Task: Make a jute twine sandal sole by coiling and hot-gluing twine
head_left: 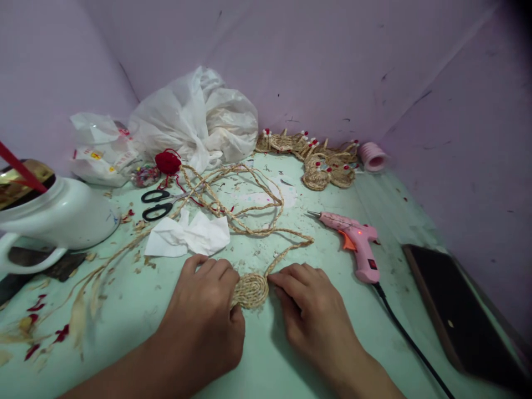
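A flat coil of braided jute rope (250,290) lies on the pale green table near the front. My left hand (205,316) curls around the coil's left side, fingers and thumb pinching its edge. My right hand (310,310) presses its fingertips against the coil's right side. From the coil the loose braided rope (249,213) trails back in loops across the table. A pink hot glue gun (355,244) lies just right of my right hand, with a red light on and its black cord running to the front.
Black scissors (157,204), a crumpled tissue (189,235) and red yarn (168,162) lie behind my left hand. White plastic bags (195,119), several finished jute coils (320,160) and a pink spool (373,156) sit at the back. A white kettle (58,213) stands left; a dark slab (461,310) lies right.
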`<state>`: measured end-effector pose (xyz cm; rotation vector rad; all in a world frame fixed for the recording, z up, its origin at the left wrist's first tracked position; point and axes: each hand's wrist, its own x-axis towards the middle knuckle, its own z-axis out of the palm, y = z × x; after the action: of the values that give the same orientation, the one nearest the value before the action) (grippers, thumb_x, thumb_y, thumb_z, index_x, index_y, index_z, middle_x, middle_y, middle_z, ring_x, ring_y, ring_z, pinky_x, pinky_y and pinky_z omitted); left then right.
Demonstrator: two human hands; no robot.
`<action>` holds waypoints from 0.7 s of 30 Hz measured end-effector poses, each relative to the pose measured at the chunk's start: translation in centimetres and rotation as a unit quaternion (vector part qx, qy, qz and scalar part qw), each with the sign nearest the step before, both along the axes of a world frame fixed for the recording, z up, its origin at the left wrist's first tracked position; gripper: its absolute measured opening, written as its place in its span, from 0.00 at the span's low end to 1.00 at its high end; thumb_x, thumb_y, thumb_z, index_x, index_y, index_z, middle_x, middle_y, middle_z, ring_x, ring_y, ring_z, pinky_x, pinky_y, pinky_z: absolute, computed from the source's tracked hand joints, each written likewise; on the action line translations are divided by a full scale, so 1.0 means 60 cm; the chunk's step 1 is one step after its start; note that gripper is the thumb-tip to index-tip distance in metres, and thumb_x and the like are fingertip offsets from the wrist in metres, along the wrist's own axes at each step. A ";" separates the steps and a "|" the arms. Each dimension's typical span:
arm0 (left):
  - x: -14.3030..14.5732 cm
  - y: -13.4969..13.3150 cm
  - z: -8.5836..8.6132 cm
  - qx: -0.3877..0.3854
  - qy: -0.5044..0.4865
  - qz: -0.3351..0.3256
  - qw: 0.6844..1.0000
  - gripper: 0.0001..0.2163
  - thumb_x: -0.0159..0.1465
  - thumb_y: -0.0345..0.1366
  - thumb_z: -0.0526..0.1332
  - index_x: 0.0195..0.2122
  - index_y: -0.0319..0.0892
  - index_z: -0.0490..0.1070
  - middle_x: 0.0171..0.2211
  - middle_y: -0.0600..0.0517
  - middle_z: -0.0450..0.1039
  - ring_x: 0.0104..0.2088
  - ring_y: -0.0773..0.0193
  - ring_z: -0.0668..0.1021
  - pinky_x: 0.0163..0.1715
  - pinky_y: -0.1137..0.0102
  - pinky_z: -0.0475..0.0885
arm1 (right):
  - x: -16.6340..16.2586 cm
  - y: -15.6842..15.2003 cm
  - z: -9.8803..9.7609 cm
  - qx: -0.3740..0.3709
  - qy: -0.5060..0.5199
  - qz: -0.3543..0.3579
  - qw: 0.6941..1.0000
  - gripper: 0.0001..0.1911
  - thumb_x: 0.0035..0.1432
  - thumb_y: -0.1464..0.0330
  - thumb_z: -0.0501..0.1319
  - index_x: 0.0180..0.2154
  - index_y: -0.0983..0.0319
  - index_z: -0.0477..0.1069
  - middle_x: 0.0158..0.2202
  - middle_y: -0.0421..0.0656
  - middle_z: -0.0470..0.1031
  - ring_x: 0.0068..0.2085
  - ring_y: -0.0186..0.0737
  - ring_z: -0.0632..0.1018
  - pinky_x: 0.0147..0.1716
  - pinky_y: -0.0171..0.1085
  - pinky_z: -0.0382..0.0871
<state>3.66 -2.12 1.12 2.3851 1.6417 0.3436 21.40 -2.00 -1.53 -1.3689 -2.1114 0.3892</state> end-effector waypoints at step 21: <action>0.008 0.002 -0.002 -0.005 -0.015 0.004 1.000 0.05 0.49 0.30 0.55 0.28 0.39 0.68 0.29 0.47 0.68 0.36 0.55 0.70 0.51 0.50 0.57 | -0.006 -0.029 0.014 0.043 0.063 0.085 0.993 0.07 0.53 0.77 0.56 0.35 0.63 0.68 0.33 0.47 0.70 0.33 0.41 0.71 0.29 0.36 0.66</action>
<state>4.12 -1.98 0.98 2.3549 1.6364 0.3703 21.05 -3.72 -0.69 -1.0913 -2.1199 0.4348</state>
